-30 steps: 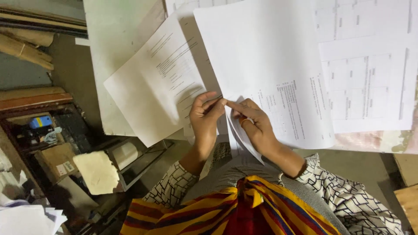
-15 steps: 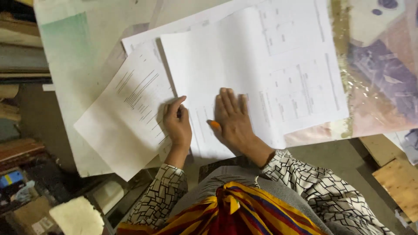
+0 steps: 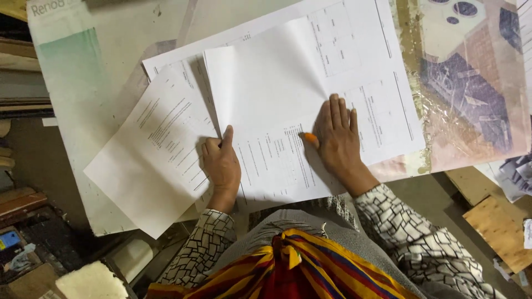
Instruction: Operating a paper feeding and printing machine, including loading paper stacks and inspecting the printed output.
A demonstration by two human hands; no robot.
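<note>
A white printed sheet (image 3: 288, 94) lies on top of a loose pile of papers on the table. My right hand (image 3: 336, 138) presses flat on it, fingers spread, with a small orange object (image 3: 310, 138) tucked under the thumb. My left hand (image 3: 221, 163) rests on the sheet's left edge, its index finger pointing up along a fold line, the other fingers curled. Another printed sheet (image 3: 149, 160) sticks out at an angle to the left, under my left hand.
A picture-covered surface (image 3: 471, 99) lies under the papers at the right. A large pale board (image 3: 94, 72) sits at the left. Wooden blocks (image 3: 493, 221) are at the lower right, boxes and clutter at the lower left.
The folded sheet I held up in both hands now lies flat on the pile. My right hand has spread out on it and my left has slid to its left edge.
</note>
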